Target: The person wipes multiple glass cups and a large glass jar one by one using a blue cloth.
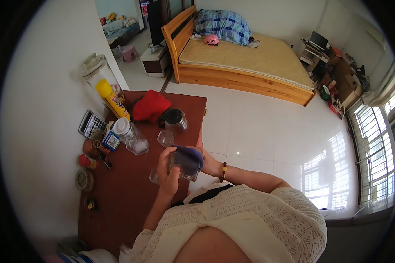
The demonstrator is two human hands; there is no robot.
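Observation:
My left hand [170, 177] grips a clear container [186, 167] that looks like a jar or box, fingers at its far rim and thumb on its near side. A purple cloth [192, 154] lies against its far and right side, pressed there by my right hand [209, 162], whose fingers are largely hidden behind cloth and container. Both hands are raised over the right edge of a red-brown table [128, 194]. Partly behind my left hand, another clear vessel [154, 176] rests on the tabletop. Just beyond stand a small clear cup [166, 138] and a glass jar with a black lid [176, 121].
Along the wall stand a white-lidded clear jar [131, 138], a yellow spray can [112, 98], a large glass jar [100, 74], a calculator [92, 125] and a red-capped bottle [87, 161]. A red cloth [151, 106] lies at the table's far end. Farther off is a wooden bed [237, 82].

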